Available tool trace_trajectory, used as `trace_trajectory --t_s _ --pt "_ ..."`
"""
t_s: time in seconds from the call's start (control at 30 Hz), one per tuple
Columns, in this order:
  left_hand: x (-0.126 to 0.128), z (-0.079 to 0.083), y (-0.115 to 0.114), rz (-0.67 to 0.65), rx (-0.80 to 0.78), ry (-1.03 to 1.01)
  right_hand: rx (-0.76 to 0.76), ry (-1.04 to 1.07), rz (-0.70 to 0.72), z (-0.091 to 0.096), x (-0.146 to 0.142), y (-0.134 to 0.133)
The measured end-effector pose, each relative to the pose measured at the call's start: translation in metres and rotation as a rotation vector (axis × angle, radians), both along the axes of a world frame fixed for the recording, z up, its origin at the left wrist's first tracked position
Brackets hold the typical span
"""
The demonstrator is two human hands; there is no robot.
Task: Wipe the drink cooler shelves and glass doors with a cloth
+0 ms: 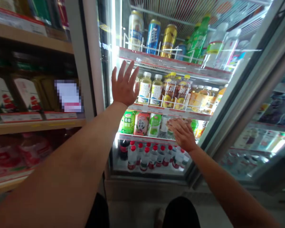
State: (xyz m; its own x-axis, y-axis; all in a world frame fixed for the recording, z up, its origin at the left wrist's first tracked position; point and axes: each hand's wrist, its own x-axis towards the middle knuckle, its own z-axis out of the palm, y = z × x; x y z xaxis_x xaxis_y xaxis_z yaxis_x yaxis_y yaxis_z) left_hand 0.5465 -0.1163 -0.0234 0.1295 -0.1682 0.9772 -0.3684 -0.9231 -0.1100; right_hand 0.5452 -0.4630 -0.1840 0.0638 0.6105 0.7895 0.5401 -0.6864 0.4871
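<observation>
My left hand (123, 84) is raised in front of the open drinks fridge (156, 66) with its fingers spread, holding nothing, beside the shelf of yellow-capped juice bottles (150, 88). My right hand (182, 133) reaches lower into the fridge, fingers stretched flat and blurred by motion, at the shelf edge near a clear bottle (165, 125) and the green and pink labelled bottles (140, 123). Nothing shows in either hand.
The glass fridge door (251, 95) stands swung open on the right. Cans (154, 34) line the top shelf and red-capped bottles (152, 156) the bottom one. A wooden shelf unit (33, 123) with packaged goods stands on the left. My knees (180, 212) show below.
</observation>
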Motion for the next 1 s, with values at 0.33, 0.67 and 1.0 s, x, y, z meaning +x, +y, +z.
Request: trace_trajectory --t_s 0.33,0.67,1.0 --pt "0.011 0.003 0.006 0.035 0.024 0.019 0.033 0.044 -0.036 -0.021 -0.003 -0.033" --pt "0.015 0.001 0.005 0.075 0.043 -0.045 0.451 -0.009 -0.094 -0.041 0.002 -0.057" --pt "-0.003 0.0 0.0 0.004 0.024 -0.007 0.423 0.163 -0.041 -0.105 -0.005 -0.083"
